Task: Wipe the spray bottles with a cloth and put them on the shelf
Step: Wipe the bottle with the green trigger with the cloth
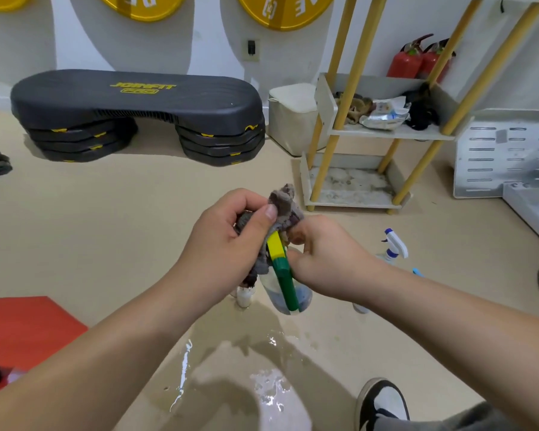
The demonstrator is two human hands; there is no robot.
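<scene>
Now left grip [231, 241] clamps cloth [282, 205] over bottle [285, 281], right grip [321, 256] holding it.

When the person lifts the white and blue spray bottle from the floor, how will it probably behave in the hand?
The white and blue spray bottle looks like thin clear plastic, so it is probably light and may give slightly when squeezed. Standing narrow and tall, it would likely tip if pushed. The wet patch on the floor lies nearer the person, so its surface may be slippery.

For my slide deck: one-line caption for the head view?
Both hands rub a grey cloth over a green-and-yellow spray bottle above a wet floor.
</scene>
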